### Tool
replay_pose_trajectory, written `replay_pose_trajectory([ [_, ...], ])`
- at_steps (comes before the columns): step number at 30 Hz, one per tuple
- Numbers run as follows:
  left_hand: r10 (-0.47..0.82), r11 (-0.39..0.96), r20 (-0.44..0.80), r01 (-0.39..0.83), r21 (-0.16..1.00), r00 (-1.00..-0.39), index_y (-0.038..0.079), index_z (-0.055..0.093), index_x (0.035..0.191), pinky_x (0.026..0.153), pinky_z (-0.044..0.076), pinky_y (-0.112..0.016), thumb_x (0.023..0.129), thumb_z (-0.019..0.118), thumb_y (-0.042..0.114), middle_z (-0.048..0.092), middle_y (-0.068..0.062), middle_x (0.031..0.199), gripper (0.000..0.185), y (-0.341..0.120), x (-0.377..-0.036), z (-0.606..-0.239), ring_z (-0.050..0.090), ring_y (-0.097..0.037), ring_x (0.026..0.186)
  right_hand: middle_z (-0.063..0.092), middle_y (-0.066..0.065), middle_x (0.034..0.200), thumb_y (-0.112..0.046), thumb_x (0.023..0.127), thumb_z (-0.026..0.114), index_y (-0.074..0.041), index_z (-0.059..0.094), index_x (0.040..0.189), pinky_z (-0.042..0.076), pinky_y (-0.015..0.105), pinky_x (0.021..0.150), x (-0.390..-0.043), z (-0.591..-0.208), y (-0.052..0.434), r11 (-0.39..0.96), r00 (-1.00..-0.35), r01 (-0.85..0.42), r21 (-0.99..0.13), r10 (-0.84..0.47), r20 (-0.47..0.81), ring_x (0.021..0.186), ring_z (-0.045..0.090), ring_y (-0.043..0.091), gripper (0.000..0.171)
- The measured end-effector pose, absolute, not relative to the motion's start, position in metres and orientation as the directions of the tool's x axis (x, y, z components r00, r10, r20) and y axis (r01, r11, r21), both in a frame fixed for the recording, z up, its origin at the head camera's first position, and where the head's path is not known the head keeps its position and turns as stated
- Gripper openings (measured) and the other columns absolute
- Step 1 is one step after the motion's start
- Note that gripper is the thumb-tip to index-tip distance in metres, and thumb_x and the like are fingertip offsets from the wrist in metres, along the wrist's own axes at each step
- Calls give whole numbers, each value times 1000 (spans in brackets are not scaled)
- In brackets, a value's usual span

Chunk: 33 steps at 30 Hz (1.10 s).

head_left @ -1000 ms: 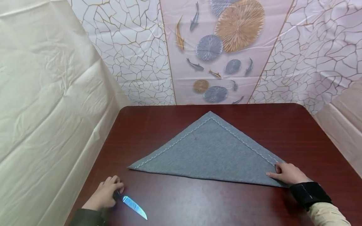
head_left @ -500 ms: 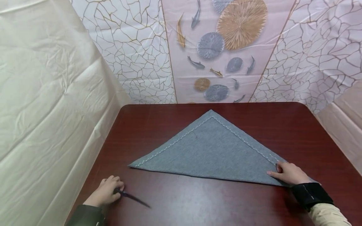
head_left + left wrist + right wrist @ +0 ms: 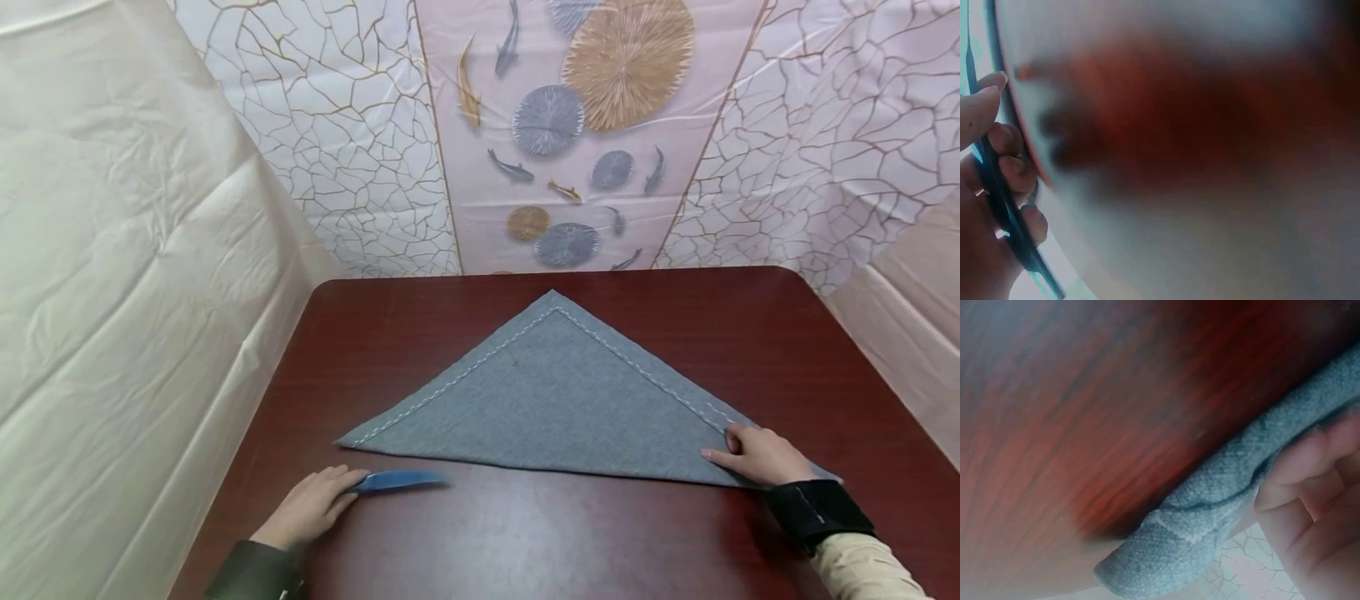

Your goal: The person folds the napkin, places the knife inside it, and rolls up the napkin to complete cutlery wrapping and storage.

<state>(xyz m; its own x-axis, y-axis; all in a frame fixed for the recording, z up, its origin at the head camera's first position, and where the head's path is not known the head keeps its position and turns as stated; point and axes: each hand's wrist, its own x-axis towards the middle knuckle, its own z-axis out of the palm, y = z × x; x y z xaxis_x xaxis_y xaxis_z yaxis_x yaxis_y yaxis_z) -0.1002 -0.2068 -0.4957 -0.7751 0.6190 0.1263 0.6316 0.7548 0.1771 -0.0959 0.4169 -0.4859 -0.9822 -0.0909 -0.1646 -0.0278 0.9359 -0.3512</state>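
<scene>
Reddish tabletop [image 3: 525, 550] underlies the left hand [image 3: 311, 504] gripping a knife [image 3: 397, 481] and right hand [image 3: 771, 458], whose bent fingers, pinch unclear, likely steady the cloth [image 3: 555, 400] beneath.

Left hand [image 3: 307, 504]: fingers [image 3: 1019, 172] curled in a grip, thumb [image 3: 979, 115] opposed; forearm at lower left. Right hand [image 3: 765, 457]: palm down, fingers bent, thumb pointing toward the left hand; forearm at lower right. Hands well apart.
</scene>
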Motion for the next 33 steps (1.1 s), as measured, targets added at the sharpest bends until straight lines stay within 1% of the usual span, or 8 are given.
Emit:
replay_pose_trajectory([
  [4,617,756,127,630,179,-776,12,60,119,63,47,-34,83,65,14,58,2,89,37,-192,-103,-486,58,-15,77,30,-3,56,-47,79,64,-12,39,65,22,28,49,-95,-486,417,937,-984,-25,-347,-85,-158,49,31,13,45],
  [7,631,740,145,648,181,-762,9,61,117,69,49,-35,83,66,13,62,-1,98,35,-182,-106,-477,61,-17,87,30,-3,56,-49,79,63,-12,39,65,22,28,49,-95,-486,417,940,-984,-18,-341,-78,-163,50,31,13,46],
  [11,656,704,173,678,211,-735,5,62,103,62,47,-29,82,66,10,59,2,83,22,-170,-112,-466,57,-11,74,30,-3,56,-48,80,63,-12,39,66,22,28,49,-94,-486,418,940,-984,-21,-341,-80,-159,50,32,13,46],
  [13,650,697,181,675,242,-738,7,59,96,56,43,-26,82,66,9,53,6,75,16,-163,-115,-461,51,-6,66,30,-3,56,-48,80,63,-12,39,66,22,28,49,-94,-485,418,938,-985,-26,-345,-83,-152,50,31,13,45],
  [16,645,688,196,673,272,-739,10,53,88,53,38,-23,81,67,8,44,9,71,15,-153,-120,-455,42,-4,62,29,-3,56,-47,80,63,-12,39,66,22,28,49,-93,-485,417,935,-985,-33,-354,-91,-148,50,31,13,45],
  [18,658,675,225,695,250,-719,10,53,87,53,38,-22,80,67,8,43,9,73,16,-147,-123,-453,41,-4,62,29,-3,56,-47,80,63,-12,39,66,22,28,49,-93,-485,416,933,-985,-35,-359,-93,-147,50,31,13,45],
  [24,714,592,348,789,161,-607,8,57,90,54,41,-24,77,71,7,47,4,77,19,-125,-134,-451,44,-6,63,30,-3,55,-46,80,63,-12,39,66,22,28,49,-92,-487,415,930,-985,-32,-365,-92,-149,49,31,13,44],
  [33,739,562,355,815,143,-572,8,61,93,55,42,-24,80,69,11,49,4,77,16,-90,-144,-440,45,-6,63,29,-3,55,-43,79,66,-12,39,65,21,28,48,-90,-484,414,931,-988,-18,-364,-73,-136,49,31,13,43],
])
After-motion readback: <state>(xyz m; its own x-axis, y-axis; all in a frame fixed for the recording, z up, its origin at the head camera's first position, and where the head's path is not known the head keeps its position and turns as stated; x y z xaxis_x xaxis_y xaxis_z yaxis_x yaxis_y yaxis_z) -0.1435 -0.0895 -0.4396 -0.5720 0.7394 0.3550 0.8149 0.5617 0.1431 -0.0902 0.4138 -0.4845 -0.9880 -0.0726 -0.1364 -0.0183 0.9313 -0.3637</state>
